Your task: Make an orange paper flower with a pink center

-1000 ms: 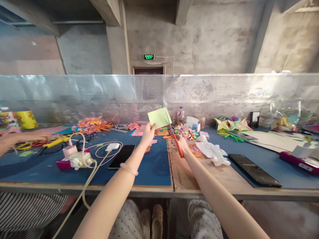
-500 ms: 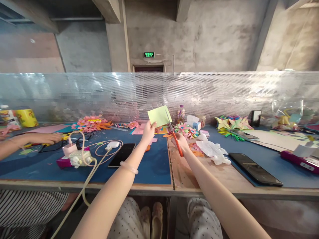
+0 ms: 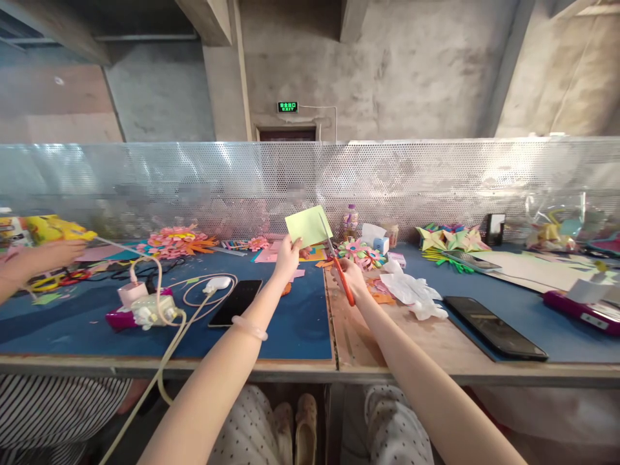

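Left hand (image 3: 287,256) pinches the lower left corner of a light green paper square (image 3: 309,225), thumb and fingers closed on it, sheet held up off the blue mat (image 3: 290,323), tilted, in front of the perforated metal screen (image 3: 436,181). Right hand (image 3: 349,274) is wrapped around the orange handles of the scissors (image 3: 336,265), fingers curled through them; blades point up and meet the right edge of the green paper. How far the blades are apart, cannot tell.

Relative to the green paper: below and to the left, a black phone (image 3: 237,301) lies flat on the blue mat, with a white charger and cable (image 3: 165,309) further left. Just right of it and lower, paper flowers (image 3: 361,252) and a crumpled white sheet (image 3: 411,294) on the bare wood. Further right, a second dark phone (image 3: 494,327). Far left, a co-worker's hand (image 3: 41,256) holds a yellow thing. Behind it, left, pink and orange paper flowers (image 3: 177,240) lie by the screen.
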`<state>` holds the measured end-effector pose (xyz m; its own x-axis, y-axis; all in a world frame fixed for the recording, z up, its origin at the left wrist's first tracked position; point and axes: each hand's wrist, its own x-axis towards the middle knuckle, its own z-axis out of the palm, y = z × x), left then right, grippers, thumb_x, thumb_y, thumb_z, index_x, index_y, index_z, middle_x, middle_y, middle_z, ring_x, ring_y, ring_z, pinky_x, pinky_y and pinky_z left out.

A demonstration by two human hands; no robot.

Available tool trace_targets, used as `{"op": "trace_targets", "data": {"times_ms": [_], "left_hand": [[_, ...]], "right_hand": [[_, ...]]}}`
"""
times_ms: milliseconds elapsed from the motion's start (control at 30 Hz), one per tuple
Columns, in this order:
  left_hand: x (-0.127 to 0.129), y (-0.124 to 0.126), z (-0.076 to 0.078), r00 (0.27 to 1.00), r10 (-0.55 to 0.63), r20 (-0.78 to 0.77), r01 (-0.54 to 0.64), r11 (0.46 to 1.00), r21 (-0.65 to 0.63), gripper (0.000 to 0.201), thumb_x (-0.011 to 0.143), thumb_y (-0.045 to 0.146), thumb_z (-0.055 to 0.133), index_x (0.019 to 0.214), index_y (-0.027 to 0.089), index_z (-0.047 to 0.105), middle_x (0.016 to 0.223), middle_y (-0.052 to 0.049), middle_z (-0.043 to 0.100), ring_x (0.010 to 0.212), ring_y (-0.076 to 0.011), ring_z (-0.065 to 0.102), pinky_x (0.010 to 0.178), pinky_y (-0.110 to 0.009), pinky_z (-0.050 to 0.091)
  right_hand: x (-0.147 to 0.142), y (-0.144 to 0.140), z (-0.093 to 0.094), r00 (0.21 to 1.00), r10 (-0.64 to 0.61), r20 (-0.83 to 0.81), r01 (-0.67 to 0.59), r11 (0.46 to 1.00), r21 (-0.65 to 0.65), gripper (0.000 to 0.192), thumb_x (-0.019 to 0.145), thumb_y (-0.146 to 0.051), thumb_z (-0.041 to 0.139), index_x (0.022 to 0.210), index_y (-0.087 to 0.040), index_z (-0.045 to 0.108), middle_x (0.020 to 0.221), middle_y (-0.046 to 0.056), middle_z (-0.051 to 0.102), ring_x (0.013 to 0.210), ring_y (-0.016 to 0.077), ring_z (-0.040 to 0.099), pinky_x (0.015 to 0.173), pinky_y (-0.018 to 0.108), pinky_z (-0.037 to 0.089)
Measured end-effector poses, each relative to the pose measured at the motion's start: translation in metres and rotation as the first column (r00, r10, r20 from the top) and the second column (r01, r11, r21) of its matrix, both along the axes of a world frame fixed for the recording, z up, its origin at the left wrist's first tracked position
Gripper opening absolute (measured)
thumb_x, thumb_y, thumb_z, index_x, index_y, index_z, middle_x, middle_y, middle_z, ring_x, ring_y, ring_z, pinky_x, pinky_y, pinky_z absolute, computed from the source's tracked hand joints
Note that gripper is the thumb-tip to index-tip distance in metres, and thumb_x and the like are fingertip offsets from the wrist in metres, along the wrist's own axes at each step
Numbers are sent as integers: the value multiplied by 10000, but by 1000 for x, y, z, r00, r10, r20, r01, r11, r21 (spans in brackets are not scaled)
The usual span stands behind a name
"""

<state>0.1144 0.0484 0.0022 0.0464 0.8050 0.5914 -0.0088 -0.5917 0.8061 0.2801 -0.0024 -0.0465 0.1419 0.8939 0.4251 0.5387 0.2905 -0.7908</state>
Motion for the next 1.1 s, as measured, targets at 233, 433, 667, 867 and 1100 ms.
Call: {"op": "trace_targets", "data": {"times_ms": [233,433,667,867,1100], "left_hand": [[0,-1,0,1000,-23,-7,23,1000,13,252,898,302,523,1089,142,560,984,-57,620,756,-142,616,649,-309,534],[-1,2,-2,1000,-15,-14,15,1000,21,243,896,303,525,1071,140,570,1006,-61,620,789,-151,618,673,-321,535],[-1,3,-3,1000,-5,-30,4,1000,-16,244,896,310,525,1062,138,573,967,-54,625,760,-144,617,658,-314,533],[-2,4,-4,1000,-21,-20,21,1000,-19,251,894,310,528,1069,136,570,980,-57,624,777,-150,620,669,-323,535],[-5,5,-2,1000,-16,4,16,1000,-13,254,898,313,521,1078,139,566,985,-58,621,777,-149,619,667,-321,535]], "right_hand": [[1,3,-3,1000,-4,6,4,1000,-18,221,924,-323,557,976,-111,591,892,28,602,735,137,598,647,281,524],[3,7,-6,1000,-5,1,5,1000,-20,211,921,-314,563,975,-112,591,893,30,603,737,135,598,649,283,525],[2,5,-4,1000,-20,24,21,1000,-10,213,921,-318,562,955,-110,594,879,25,602,733,136,597,651,283,522],[2,4,-3,1000,-4,4,4,1000,-7,241,919,-348,558,950,-111,592,881,22,593,749,147,592,661,291,516],[-1,4,-2,991,112,-79,-116,992,-49,253,930,-353,542,1005,-114,580,900,29,592,729,138,592,638,281,521]]}}
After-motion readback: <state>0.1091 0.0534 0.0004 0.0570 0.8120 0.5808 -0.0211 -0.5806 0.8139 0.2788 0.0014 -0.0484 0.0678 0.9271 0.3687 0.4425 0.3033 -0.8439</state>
